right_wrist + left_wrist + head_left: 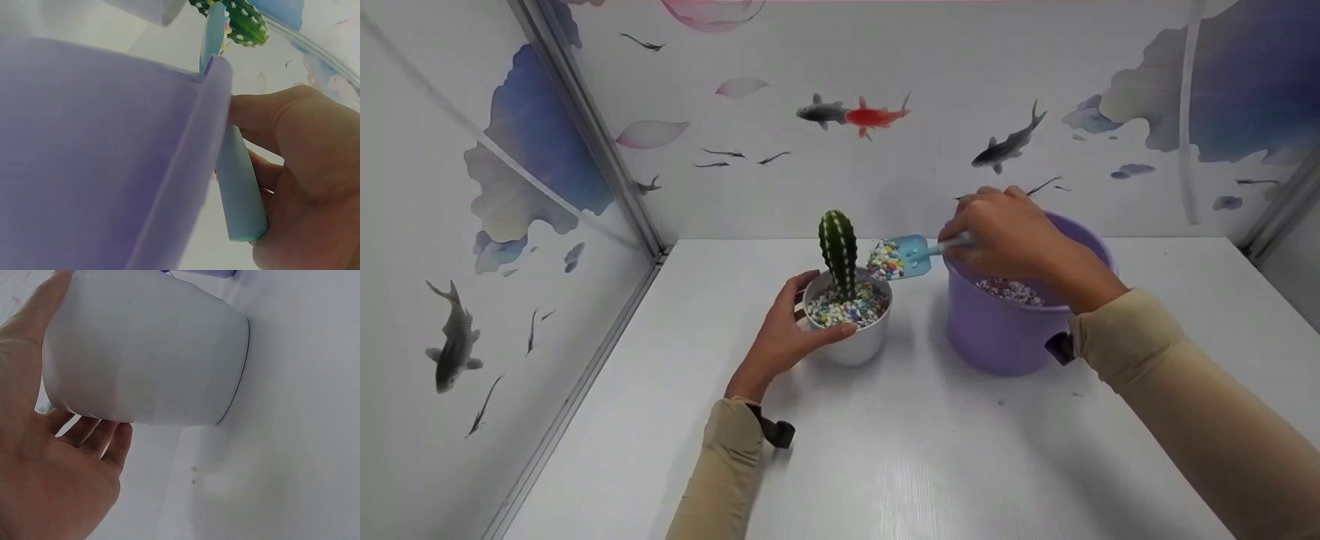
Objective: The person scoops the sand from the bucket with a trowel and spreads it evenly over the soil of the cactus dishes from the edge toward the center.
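My left hand (786, 334) grips a white flowerpot (146, 349) at its left side, the thumb lying along the near rim and the fingers behind. In the pot a green cactus (838, 251) stands upright, ringed by multicoloured pebbles (829, 309). My right hand (1005, 229) pinches the handle of a light blue toy shovel (916, 255), held above the gap between pot and bucket. Colourful pebbles (885, 259) fill its blade, whose tip is close to the pot's right rim. In the right wrist view, the bucket's rim partly covers the shovel handle (241, 191).
A purple bucket (997, 341) stands right of the pot, under my right forearm, with more pebbles (1009, 291) inside. Both containers are on a white table (900, 450). Behind it rises a wall (870, 180) printed with fish, and another panel (405, 225) borders the left side.
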